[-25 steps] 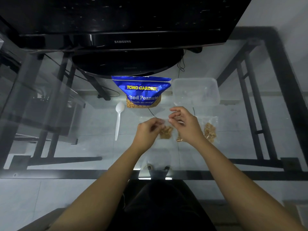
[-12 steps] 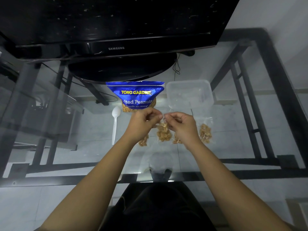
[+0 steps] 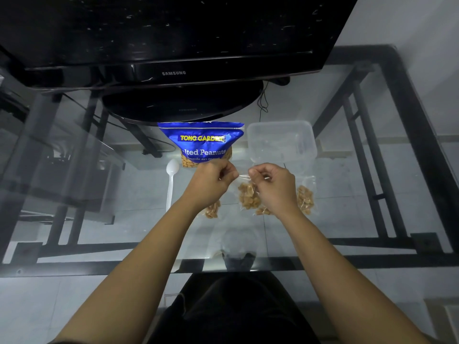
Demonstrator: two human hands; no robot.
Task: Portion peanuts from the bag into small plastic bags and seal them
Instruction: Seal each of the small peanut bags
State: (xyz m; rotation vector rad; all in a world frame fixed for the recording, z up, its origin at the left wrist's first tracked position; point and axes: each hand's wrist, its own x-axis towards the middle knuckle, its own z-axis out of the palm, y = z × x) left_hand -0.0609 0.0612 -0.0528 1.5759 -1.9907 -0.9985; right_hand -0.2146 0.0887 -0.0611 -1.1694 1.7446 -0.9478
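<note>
On the clear glass-topped table with its black metal frame (image 3: 387,78), a large black flat-screen television (image 3: 173,40) stands at the far edge on a rounded black base; just in front of that base an upright blue foil bag of salted peanuts (image 3: 202,142) faces the person, and to its right, close beside it, sits a clear rectangular plastic container (image 3: 282,141); a white plastic spoon (image 3: 171,181) lies left of the peanut bag, bowl pointing away; between bag and person, the left hand (image 3: 211,181) and the right hand (image 3: 272,184) are raised close together, each with fingers curled and thumb and forefinger pinched on the top edge of a small clear plastic bag of peanuts (image 3: 248,196), the strip of its mouth stretched taut between the two pinches while the nuts hang in a clump below; another small clear bag of peanuts (image 3: 305,199) lies on the glass right of the right wrist; a third small portion of peanuts (image 3: 212,211) shows partly under the left wrist, and a few more nuts (image 3: 263,211) peek out beneath the right wrist, though whether they belong to a separate bag cannot be told.
</note>
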